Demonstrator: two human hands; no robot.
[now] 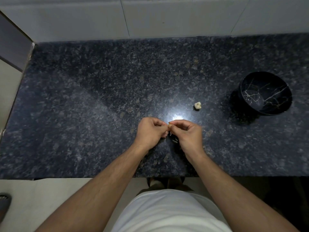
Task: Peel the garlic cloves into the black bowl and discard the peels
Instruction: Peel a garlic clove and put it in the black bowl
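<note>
1. Head view, looking down on a dark speckled granite countertop (pixel 100 97) that runs left to right, with pale wall tiles (pixel 167 15) along its far edge.
2. Both bare hands meet near the middle of the counter, close to its near edge.
3. The left hand (pixel 150 131) has its fingers curled, fingertips pinching a small tan garlic clove (pixel 169 126).
4. The right hand (pixel 188 133) is curled too, thumb and forefinger pinching the same clove from the right side.
5. A small whitish garlic bulb piece (pixel 197 105) lies on the counter, just beyond and right of the hands.
6. A round black bowl with thin white marble veins (pixel 265 92) stands far to the right, well apart from the hands; nothing can be made out inside it.
7. A white shirt (pixel 170 213) fills the bottom centre.
</note>
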